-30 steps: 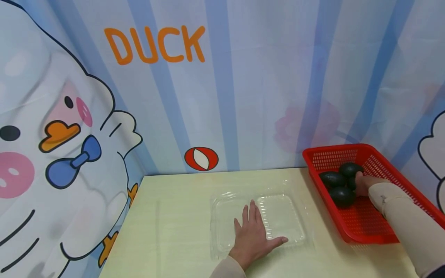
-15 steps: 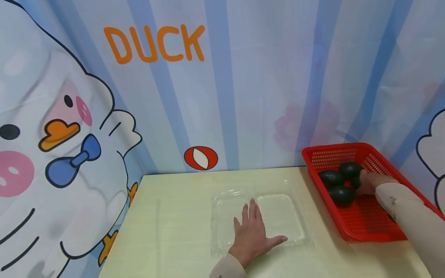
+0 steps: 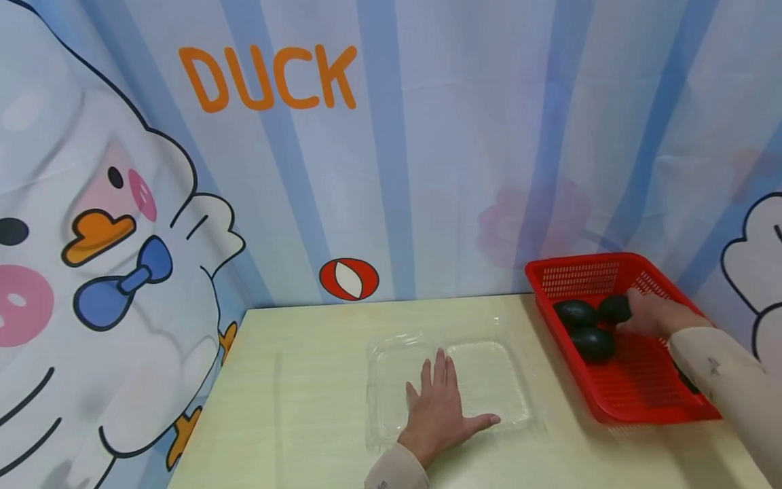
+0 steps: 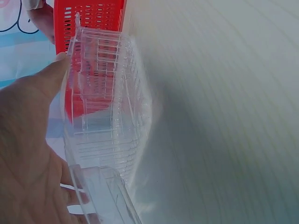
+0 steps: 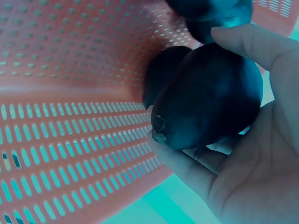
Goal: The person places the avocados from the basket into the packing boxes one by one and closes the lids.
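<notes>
My right hand is inside the red basket, fingers and thumb curled round a dark avocado. Another avocado sits right behind the held one in the right wrist view. Two more avocados, a left one and a nearer one, lie along the basket's left side. My left hand rests with spread fingers over a clear plastic clamshell container. The left wrist view shows the thumb and fingers along the container's rim, its ribbed wall facing the camera.
The red perforated basket stands at the table's right. Part of a dark object shows in it beside my forearm. Behind the pale wooden table hangs a blue striped curtain with a duck print.
My right hand has shifted right and slightly up inside the basket, and the avocado at its fingertips now shows differently. The left hand has stayed on the container.
</notes>
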The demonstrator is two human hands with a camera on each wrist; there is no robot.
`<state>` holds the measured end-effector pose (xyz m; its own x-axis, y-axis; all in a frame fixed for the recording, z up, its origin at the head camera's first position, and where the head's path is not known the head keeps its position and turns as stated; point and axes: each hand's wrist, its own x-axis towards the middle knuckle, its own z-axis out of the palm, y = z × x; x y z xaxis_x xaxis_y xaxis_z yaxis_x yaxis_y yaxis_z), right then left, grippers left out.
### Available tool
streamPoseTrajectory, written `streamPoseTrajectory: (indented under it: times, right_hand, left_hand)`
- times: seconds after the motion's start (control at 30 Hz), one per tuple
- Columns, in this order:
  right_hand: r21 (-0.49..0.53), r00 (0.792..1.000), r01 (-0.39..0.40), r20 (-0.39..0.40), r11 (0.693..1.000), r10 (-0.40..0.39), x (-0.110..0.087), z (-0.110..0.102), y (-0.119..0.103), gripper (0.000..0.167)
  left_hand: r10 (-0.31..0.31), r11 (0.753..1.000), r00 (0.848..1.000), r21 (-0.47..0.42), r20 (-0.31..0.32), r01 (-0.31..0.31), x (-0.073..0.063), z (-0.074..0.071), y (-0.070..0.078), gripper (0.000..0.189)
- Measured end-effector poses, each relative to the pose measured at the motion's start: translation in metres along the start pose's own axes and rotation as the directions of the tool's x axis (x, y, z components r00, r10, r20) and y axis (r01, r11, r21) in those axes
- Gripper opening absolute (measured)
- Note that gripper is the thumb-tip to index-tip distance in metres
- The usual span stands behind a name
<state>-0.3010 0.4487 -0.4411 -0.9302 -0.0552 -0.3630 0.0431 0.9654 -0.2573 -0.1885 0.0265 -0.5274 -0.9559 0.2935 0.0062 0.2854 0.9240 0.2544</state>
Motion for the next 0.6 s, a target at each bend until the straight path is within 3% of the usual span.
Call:
streamPoseTrajectory:
  times: [0.33,0.6]
  right_hand:
    - [0.049,0.996,0.065,-0.063,0.997,-0.061,-0.019,-0.002,-0.016,0.072]
    - [0.03,0.981,0.123,-0.154,0.992,-0.117,-0.037,-0.009,-0.035,0.074]
  left_hand:
    - [0.008,1.0,1.0,-0.025,-0.011,-0.008,-0.001,0.0,-0.002,0.124]
    - [0.004,0.999,1.0,-0.036,-0.005,-0.004,0.0,0.001,-0.003,0.125]
